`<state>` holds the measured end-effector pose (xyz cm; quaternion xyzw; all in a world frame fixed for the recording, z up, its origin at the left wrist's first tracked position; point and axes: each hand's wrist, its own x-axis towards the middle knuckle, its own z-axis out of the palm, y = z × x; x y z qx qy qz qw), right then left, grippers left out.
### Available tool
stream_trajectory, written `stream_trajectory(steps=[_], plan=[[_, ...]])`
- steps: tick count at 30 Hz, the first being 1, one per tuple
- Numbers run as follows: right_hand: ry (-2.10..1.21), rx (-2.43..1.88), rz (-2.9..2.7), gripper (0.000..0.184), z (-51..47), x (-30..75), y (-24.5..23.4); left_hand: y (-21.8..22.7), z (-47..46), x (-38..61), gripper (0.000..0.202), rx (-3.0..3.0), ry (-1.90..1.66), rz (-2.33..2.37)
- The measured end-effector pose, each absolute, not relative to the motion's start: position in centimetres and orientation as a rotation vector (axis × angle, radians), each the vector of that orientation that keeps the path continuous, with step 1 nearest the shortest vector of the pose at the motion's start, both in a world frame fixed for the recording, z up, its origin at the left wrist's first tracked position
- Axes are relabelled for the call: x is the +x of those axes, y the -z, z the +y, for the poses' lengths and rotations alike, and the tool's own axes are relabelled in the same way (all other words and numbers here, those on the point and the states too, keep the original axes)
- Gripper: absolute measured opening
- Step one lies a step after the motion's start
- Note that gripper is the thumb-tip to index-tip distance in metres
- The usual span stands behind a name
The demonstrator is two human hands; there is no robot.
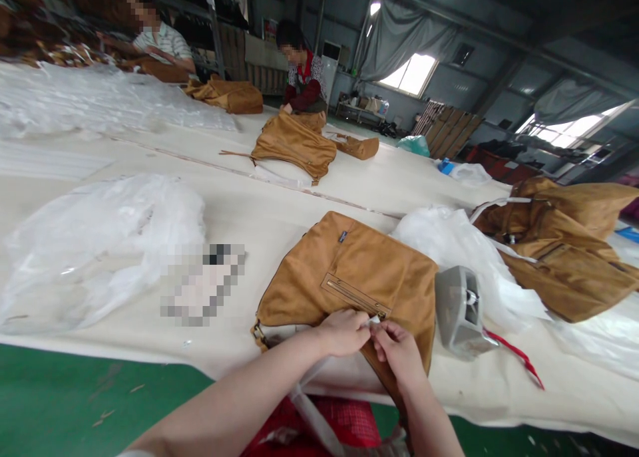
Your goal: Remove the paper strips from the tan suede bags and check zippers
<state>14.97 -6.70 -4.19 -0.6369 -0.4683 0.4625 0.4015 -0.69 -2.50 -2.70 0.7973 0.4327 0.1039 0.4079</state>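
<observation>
Beneath my left hand (344,332) and right hand (398,352), fingertips pinched around a small white piece (374,320), lies the tan bag (384,264): probably soft, light, floppy; best held by its seamed edges.

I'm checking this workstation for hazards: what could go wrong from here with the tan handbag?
The white piece between left hand and right hand is tiny and could slip.
The gray plastic holder sits close beside the tan handbag, so shifting the bag might bump it.
The hanging pale strap might snag below the table.
</observation>
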Motion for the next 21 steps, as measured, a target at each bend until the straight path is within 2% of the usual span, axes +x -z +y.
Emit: stream_trajectory(steps=[4,11,21], plan=[[-1.25,-1.585,-1.209,0.039,-6.7,15.5,4.0,3.0,-2.0,-0.4,0.032,1.872,-0.321,1.067],[-1.452,-1.495,-1.24,0.047,-7.2,16.9,3.7,2.9,-1.7,0.2,0.037,1.404,-0.322,1.016],[-1.416,-1.506,-1.265,0.028,-6.8,16.1,4.9,2.5,-3.5,-0.3,0.058,0.995,-0.181,0.768]])
